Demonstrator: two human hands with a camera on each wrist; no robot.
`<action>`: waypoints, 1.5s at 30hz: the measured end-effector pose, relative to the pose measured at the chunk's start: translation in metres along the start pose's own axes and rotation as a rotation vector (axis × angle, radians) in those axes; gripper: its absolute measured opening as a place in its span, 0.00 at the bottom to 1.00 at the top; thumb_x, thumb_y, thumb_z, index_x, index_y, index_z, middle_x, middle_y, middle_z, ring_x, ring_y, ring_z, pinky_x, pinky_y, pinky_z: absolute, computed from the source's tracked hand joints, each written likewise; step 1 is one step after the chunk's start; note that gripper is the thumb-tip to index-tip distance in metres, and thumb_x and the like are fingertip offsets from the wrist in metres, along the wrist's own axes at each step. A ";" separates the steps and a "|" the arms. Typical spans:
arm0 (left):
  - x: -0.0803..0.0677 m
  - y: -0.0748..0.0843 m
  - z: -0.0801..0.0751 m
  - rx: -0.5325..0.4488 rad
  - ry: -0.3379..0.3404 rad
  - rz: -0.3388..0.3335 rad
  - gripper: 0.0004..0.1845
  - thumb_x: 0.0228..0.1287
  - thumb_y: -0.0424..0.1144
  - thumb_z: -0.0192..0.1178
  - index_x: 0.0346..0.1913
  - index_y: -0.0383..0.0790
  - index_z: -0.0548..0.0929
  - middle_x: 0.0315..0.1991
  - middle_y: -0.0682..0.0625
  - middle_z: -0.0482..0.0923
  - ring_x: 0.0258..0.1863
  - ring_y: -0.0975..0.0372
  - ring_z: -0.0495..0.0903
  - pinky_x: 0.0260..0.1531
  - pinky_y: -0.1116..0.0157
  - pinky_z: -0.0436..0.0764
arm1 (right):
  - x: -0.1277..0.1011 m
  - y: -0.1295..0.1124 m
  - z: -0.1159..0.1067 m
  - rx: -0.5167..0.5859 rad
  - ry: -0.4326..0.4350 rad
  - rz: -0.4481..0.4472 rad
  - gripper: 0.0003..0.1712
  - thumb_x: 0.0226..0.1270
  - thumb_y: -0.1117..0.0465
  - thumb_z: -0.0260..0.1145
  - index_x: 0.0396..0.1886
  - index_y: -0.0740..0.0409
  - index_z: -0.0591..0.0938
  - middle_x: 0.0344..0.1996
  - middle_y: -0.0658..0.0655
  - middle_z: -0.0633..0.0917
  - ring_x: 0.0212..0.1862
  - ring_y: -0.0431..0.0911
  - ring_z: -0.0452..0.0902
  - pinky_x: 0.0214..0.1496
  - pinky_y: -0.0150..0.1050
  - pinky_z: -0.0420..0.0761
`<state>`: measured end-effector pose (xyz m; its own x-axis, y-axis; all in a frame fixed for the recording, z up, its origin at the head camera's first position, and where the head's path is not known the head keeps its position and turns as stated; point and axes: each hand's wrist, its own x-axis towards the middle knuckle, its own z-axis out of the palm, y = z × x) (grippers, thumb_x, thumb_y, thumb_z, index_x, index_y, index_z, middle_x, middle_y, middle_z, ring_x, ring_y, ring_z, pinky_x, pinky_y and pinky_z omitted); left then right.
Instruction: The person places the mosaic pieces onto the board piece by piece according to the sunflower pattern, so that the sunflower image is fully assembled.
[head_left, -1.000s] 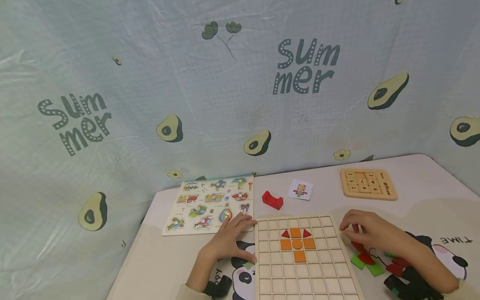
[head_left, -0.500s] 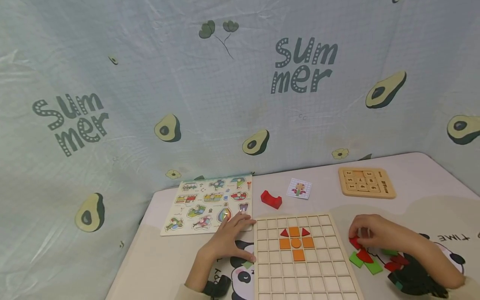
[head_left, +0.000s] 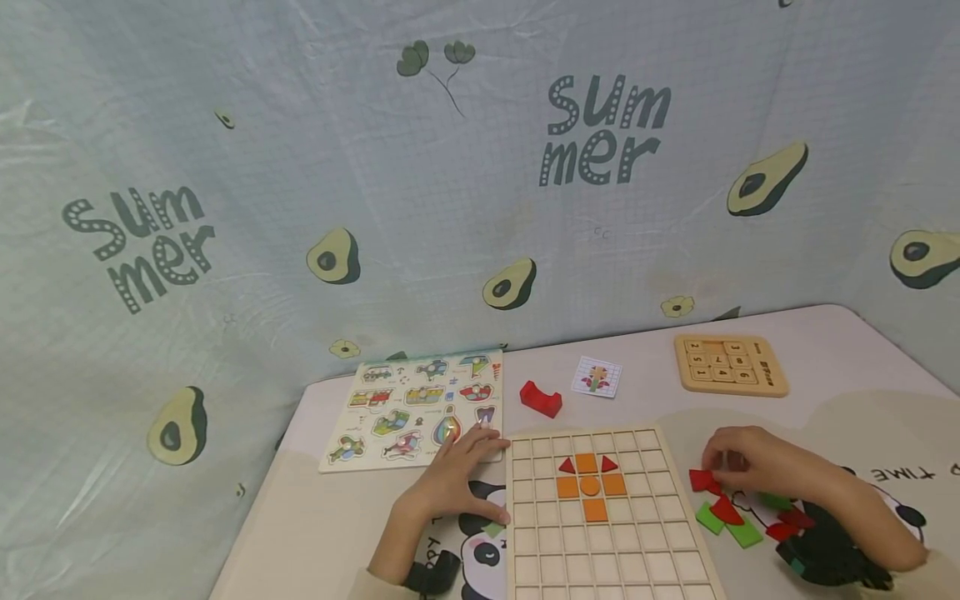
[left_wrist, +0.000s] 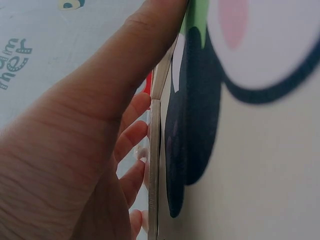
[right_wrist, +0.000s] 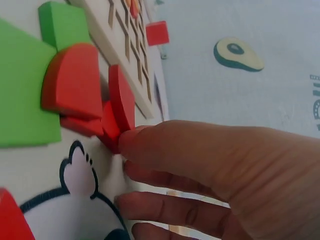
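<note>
Just right of the wooden grid board (head_left: 607, 517), the right hand (head_left: 757, 467) pinches a red piece (head_left: 702, 480) at its edges, tilting it up off the counter (head_left: 337, 533). It looks light, stiff and smooth, so thin edges seem the best hold. Beside it lie green pieces (head_left: 723, 525). The left hand (head_left: 457, 483) rests flat, fingers straight, against the board's left edge. Beyond the board sits a red block (head_left: 542, 399).

A child's play corner at home: wooden puzzles (head_left: 414, 410) and coloured blocks (head_left: 723, 510) lie on a panda-print surface (head_left: 862, 417), backed by a hung avocado "Summer" cloth (head_left: 450, 183).
</note>
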<state>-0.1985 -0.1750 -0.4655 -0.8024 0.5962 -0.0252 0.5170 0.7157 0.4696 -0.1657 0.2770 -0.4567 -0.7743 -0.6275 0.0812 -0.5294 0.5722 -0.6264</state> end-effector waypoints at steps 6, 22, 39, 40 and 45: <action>0.000 0.000 0.000 -0.005 -0.001 -0.005 0.50 0.39 0.59 0.77 0.69 0.51 0.70 0.70 0.50 0.62 0.76 0.50 0.48 0.73 0.39 0.41 | -0.005 0.007 -0.003 -0.054 0.053 0.050 0.06 0.58 0.65 0.71 0.34 0.51 0.83 0.30 0.41 0.78 0.28 0.30 0.66 0.26 0.28 0.74; 0.000 0.002 -0.001 -0.010 -0.001 -0.013 0.49 0.39 0.59 0.77 0.69 0.51 0.70 0.70 0.50 0.62 0.76 0.49 0.48 0.73 0.39 0.42 | -0.015 0.018 -0.017 -0.199 0.151 0.218 0.10 0.50 0.68 0.75 0.30 0.56 0.82 0.28 0.44 0.76 0.29 0.33 0.65 0.28 0.30 0.75; 0.002 0.003 -0.001 -0.016 0.002 -0.022 0.49 0.39 0.59 0.77 0.68 0.51 0.70 0.71 0.49 0.62 0.77 0.49 0.47 0.73 0.40 0.41 | -0.006 0.016 -0.012 -0.208 0.179 0.180 0.11 0.51 0.68 0.74 0.34 0.58 0.81 0.29 0.45 0.78 0.30 0.32 0.69 0.32 0.30 0.80; 0.002 0.003 -0.001 -0.016 0.001 -0.023 0.49 0.39 0.59 0.77 0.68 0.51 0.70 0.71 0.49 0.62 0.77 0.49 0.47 0.73 0.40 0.41 | -0.006 0.015 -0.012 -0.201 0.177 0.173 0.11 0.50 0.68 0.73 0.34 0.59 0.81 0.29 0.45 0.77 0.30 0.32 0.69 0.31 0.30 0.80; 0.001 0.004 -0.002 -0.018 -0.001 -0.023 0.49 0.39 0.59 0.78 0.68 0.50 0.70 0.70 0.49 0.62 0.76 0.49 0.47 0.72 0.39 0.41 | -0.001 0.005 -0.008 -0.149 0.164 0.138 0.12 0.51 0.69 0.72 0.37 0.60 0.81 0.31 0.44 0.76 0.31 0.30 0.68 0.29 0.30 0.77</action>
<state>-0.1974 -0.1722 -0.4621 -0.8139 0.5799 -0.0368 0.4929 0.7225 0.4848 -0.1709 0.2847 -0.4540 -0.8824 -0.4506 0.1352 -0.4503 0.7257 -0.5202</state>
